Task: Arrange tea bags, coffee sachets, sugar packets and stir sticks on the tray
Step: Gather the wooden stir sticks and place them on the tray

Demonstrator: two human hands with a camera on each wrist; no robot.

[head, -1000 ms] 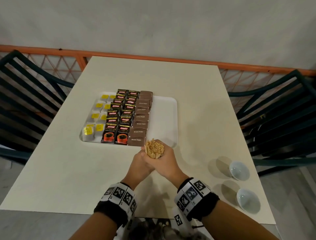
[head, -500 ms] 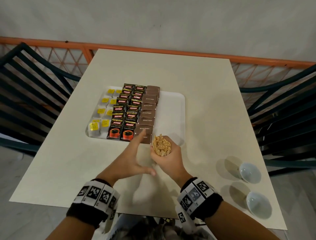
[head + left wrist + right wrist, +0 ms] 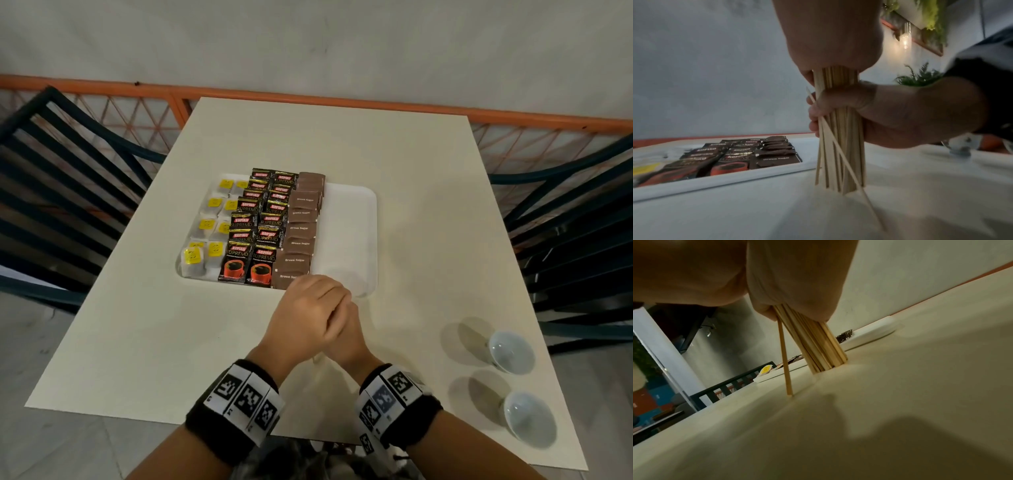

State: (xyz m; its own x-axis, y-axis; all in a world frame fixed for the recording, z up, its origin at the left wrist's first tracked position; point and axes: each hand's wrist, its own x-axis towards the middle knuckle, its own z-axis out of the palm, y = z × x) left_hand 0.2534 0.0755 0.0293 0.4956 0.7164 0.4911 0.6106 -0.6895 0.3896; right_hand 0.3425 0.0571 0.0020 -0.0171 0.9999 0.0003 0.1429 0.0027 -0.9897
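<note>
From the head, the left hand [image 3: 305, 308] lies over the right hand [image 3: 346, 329] on the desk [image 3: 428, 240], just in front of the white tray [image 3: 349, 233] with its tea bags [image 3: 209, 226], coffee sachets [image 3: 260, 236] and sugar packets [image 3: 298, 236]; the sticks are hidden under the hands. From the left wrist, the right hand [image 3: 900, 113] curls tight around the stir sticks [image 3: 840, 154], the left hand [image 3: 830, 32] wraps them above it, and they stand with their ends on the desk beside the tray [image 3: 725, 180]. From the right wrist, the sticks [image 3: 818, 345] poke down below the hand [image 3: 797, 277] to the desk, and one stick [image 3: 784, 360] leans away from the bunch.
</note>
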